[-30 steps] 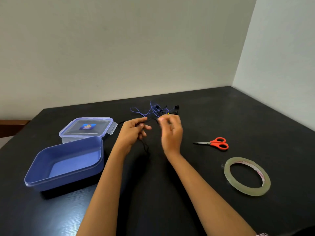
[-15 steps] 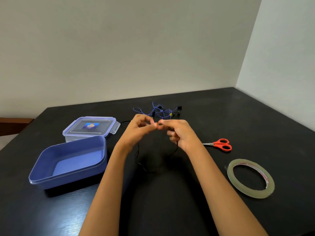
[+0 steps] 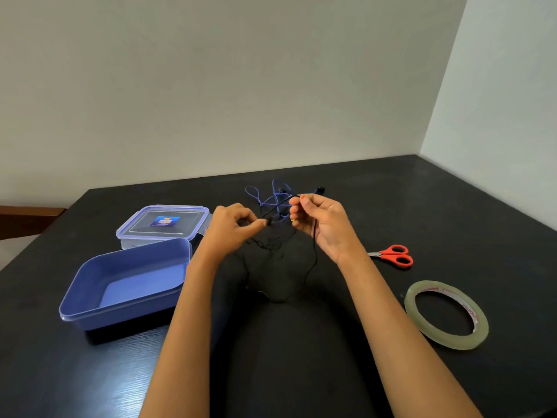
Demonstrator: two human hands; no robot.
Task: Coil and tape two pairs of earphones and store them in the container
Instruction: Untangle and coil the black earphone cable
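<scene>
Fingers first: the left hand (image 3: 233, 226) has thumb and forefinger pinched on what looks like a small bud or plug of the thin black wired earphones (image 3: 315, 251). The right hand (image 3: 324, 227) pinches the same cord a bit further along and higher up, with its other fingers loosely curled. A short stretch of cord runs between the two pinches. The rest drops past the right palm into a slack loop on the matte black table (image 3: 452, 212), on the near side of the hands.

Handling-wise, my read is that this stuff weighs next to nothing and is totally limp. It probably won't hold a coil by itself and will likely spring open the moment I let go. It's skinny and looks slick, so pinch it, don't palm it. I'd anchor on the end piece and wrap the cord round the fingers. No yanking where the wire meets the buds, since those joints seem like the fragile bits. Black cord on a black table makes the loop hard to follow, btw.

Further out, the tangled blue-corded earphones (image 3: 272, 200) lie on the table just beyond the hands. I can't tell if they touch the black cord. The open blue plastic container (image 3: 90, 309) sits to the left, with a clear lid with blue clips (image 3: 135, 218) right behind it. The red-handled scissors (image 3: 394, 256) are to the right, and the roll of clear tape (image 3: 422, 324) is nearer on that side.
</scene>
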